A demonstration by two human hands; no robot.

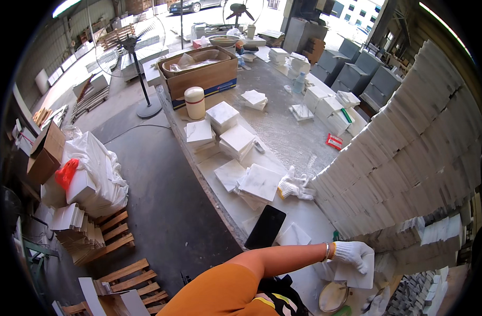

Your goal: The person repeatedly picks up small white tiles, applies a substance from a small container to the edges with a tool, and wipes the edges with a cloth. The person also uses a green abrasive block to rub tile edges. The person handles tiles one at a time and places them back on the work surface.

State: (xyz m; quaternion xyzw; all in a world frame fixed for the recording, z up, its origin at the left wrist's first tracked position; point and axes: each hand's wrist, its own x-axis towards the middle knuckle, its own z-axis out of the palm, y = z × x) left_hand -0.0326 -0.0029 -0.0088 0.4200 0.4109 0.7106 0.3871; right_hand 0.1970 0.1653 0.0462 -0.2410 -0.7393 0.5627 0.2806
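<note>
My left hand [351, 255], in a white knitted glove, reaches across to the right with its fingers closed on a square white tile [355, 275]. Below that tile, near the lower edge, is my right hand [377, 304], also gloved; its fingers are too unclear to read. A round dish [333, 296] with a pale inside stands left of the right hand, and a green object [343, 311] is partly cut off beneath it. A loose tile [293, 235] lies on the table beside a black phone [265, 226].
A tall wall of stacked tiles [399, 142] rises along the right. Small tile stacks [260, 181], an empty white glove [296, 184], a lidded cream container [194, 102] and a cardboard box [204, 79] occupy the table [272, 126]. Pallets [114, 231] and a standing fan [130, 47] are to the left.
</note>
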